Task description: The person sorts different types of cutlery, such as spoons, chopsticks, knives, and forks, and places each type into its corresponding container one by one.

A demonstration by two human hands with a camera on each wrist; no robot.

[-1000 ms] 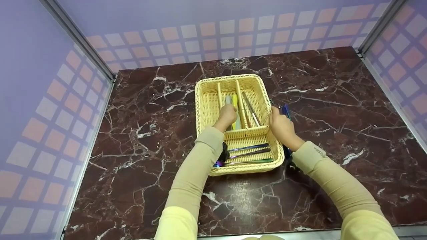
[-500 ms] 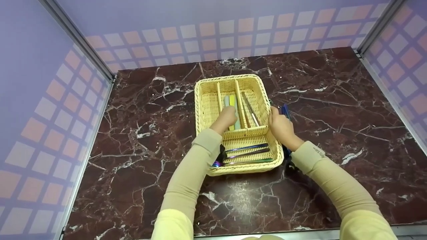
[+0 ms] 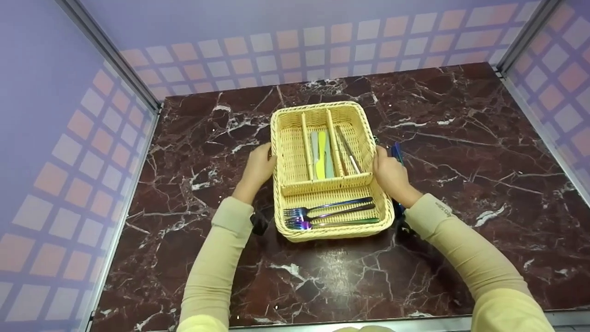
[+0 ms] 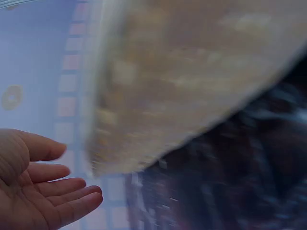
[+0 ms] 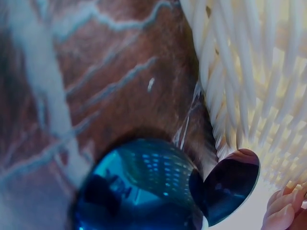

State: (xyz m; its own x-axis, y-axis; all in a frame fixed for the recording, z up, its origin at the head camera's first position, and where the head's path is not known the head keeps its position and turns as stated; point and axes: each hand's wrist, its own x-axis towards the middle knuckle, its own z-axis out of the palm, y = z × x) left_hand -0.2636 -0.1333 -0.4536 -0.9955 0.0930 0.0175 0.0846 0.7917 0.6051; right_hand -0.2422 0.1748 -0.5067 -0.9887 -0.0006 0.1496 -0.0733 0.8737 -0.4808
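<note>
A pale yellow woven basket (image 3: 280,108) stands mid-table with dividers. My right hand (image 3: 391,177) grips its right rim; in the right wrist view only some fingertips (image 5: 283,213) show, against the weave. My left hand (image 3: 256,168) is beside the left wall; in the left wrist view its fingers (image 4: 72,203) are loosely bent, apart from the blurred basket wall (image 4: 182,96). Shiny iridescent forks (image 3: 339,204) lie in the front compartment. The middle one holds a yellow knife (image 3: 321,154) and greyish knives (image 3: 315,144). Slender metallic utensils (image 3: 349,152) lie in the right one.
Blue shiny spoons (image 5: 144,187) lie on the marbled table (image 3: 193,240) along the basket's right side, partly behind my right hand. The back left compartment (image 3: 290,147) shows bare weave. Tiled lilac panels (image 3: 258,55) enclose the table at left, back and right.
My left hand has left the knives in the middle compartment and moved left, out over the rim to the basket's outer side. The right hand stays on the right rim.
</note>
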